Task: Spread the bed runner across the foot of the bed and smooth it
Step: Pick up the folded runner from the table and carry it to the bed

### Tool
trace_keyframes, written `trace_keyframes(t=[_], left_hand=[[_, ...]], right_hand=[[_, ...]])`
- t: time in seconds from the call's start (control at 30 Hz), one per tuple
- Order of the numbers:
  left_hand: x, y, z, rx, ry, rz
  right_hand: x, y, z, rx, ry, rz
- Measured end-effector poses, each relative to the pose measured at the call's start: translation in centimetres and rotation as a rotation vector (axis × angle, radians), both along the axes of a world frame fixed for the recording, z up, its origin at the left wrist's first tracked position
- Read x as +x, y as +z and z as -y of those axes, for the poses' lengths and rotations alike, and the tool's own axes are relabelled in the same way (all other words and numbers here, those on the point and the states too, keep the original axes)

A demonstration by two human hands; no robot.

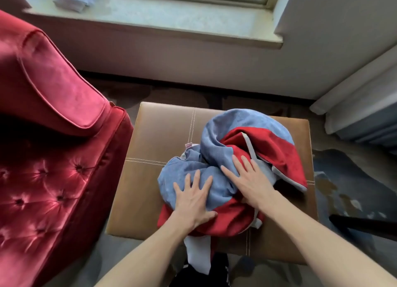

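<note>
While the bed runner (225, 132) lies bunched on the ottoman (154, 136) at centre frame, my left hand (193, 203) and right hand (251, 179) press flat on it, fingers (240, 164) straight and gripping nothing, so I judge this is the pick-up step, and next I must gather and lift it.

Brown stitched ottoman (159, 140), crumpled red-and-blue bed runner (227, 140) on top
</note>
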State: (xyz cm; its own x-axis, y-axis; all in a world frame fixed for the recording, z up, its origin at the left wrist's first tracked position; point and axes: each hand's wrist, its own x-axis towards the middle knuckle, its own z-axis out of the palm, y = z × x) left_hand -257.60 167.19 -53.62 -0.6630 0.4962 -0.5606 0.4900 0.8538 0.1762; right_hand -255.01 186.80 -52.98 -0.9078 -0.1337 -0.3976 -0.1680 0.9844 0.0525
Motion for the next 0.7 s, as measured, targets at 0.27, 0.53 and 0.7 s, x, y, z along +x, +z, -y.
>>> trace_keyframes(t=[0.27,0.53,0.7], left_hand=[[0.9,-5.0,0.6,-0.066,0.03,-0.08],[0.4,-8.1,-0.3,0.123,0.054,-0.329],[0.1,-7.7,-0.4,0.206,0.072,-0.324]], right_hand=[[-0.1,-6.6,1.7,-0.07,-0.039,-0.177],[-0.7,-8.0,2.3,-0.143,-0.162,-0.175],[-0.7,-6.8,2.9,-0.192,-0.213,-0.173]])
